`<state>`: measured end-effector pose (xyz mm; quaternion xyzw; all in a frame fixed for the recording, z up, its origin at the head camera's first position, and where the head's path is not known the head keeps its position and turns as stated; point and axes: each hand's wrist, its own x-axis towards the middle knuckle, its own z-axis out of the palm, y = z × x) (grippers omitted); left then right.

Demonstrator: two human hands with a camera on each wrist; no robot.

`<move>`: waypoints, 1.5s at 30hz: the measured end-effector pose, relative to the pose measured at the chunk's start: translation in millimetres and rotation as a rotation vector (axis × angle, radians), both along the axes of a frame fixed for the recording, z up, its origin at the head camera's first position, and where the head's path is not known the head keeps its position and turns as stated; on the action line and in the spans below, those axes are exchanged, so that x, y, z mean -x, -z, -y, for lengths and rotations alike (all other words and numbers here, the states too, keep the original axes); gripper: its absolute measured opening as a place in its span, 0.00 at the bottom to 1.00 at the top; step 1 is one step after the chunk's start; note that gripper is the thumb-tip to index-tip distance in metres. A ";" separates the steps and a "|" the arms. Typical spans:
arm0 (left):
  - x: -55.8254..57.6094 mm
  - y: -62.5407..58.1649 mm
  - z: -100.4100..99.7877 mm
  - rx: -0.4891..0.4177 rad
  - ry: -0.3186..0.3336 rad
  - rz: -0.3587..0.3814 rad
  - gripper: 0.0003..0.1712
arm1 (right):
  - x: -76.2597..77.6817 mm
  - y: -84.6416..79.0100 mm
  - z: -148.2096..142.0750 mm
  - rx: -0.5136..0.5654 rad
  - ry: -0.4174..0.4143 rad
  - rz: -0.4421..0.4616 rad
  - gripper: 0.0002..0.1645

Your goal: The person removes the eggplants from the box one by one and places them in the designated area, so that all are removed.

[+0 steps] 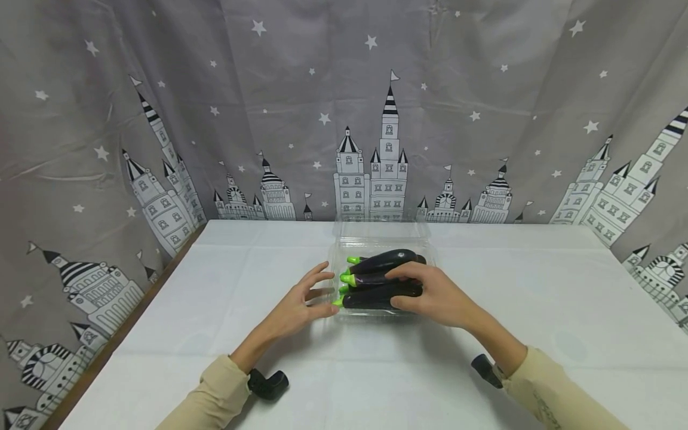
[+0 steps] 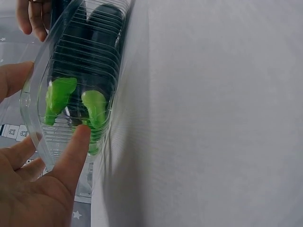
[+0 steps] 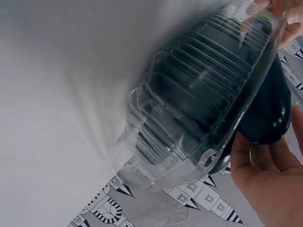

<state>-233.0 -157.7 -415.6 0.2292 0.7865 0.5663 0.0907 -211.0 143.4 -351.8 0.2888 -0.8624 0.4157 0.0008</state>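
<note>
Left hand [image 1: 301, 307]: grip apart, fingers spread and extended, thumb well away from them. Fingers and thumb stand at the stem end of a clear ridged plastic container [image 2: 28, 101]; in the left wrist view the thumb tip overlaps its wall by the green stems [image 1: 348, 279]. Firm contact there: cannot tell.

Right hand [image 1: 430, 292]: grip clamped on the dark eggplants [image 1: 381, 261] at their rounded ends. Fingers bent over the top of the pile, thumb opposite on the near side. Right wrist view: fingers curve round one rounded end that juts above the container rim. Exactly how many are gripped: cannot tell.

Eggplants lie side by side and stacked, stems toward the left hand, inside the container. Lid [image 1: 381, 230] raised on the far side. Container sits on the white-covered bench [image 1: 537, 286].
</note>
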 end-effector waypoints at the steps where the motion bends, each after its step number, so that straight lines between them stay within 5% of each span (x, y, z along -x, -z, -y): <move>1: 0.1 0.0 -0.1 0.000 0.000 -0.001 0.39 | 0.3 0.2 0.2 -0.004 0.002 0.000 0.24; 45: -0.3 2.6 -0.2 -0.026 0.001 0.000 0.39 | 1.2 14.0 -0.8 -0.019 0.052 -0.019 0.23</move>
